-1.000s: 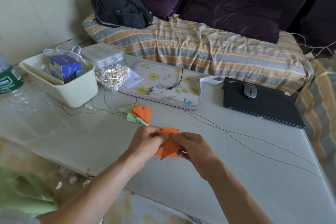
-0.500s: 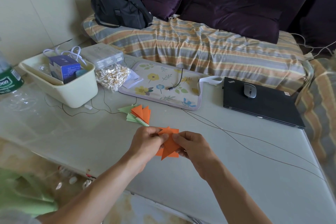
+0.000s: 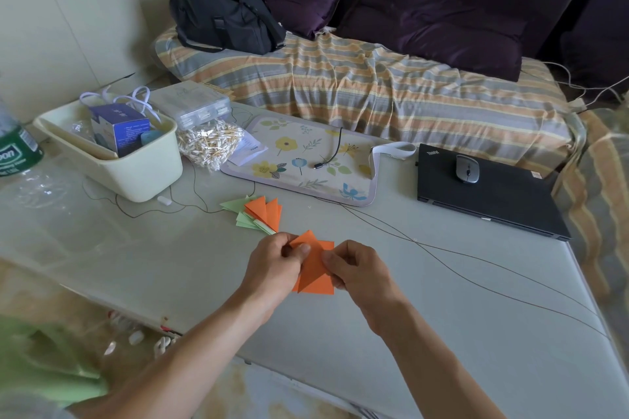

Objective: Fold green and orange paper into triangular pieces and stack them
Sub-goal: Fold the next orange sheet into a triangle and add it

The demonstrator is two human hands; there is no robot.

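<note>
Both hands hold one orange paper (image 3: 315, 269) just above the table, partly folded into a long triangle with a flat orange sheet behind it. My left hand (image 3: 277, 264) pinches its upper left corner between thumb and fingers. My right hand (image 3: 355, 270) pinches its right edge. Farther back on the table lies a pile of folded green and orange triangular pieces (image 3: 260, 214), fanned out and overlapping, a short way beyond my left hand.
A cream bin (image 3: 136, 170) with a blue box stands at left, next to a bag of cotton swabs (image 3: 209, 143). A floral pad (image 3: 306, 160) and a closed black laptop (image 3: 486, 190) with a mouse lie at the back. Thin cables (image 3: 442, 248) cross the table.
The orange paper has turned a little in my hands and my fingers have shifted along its fold. The pile of folded pieces has stayed put.
</note>
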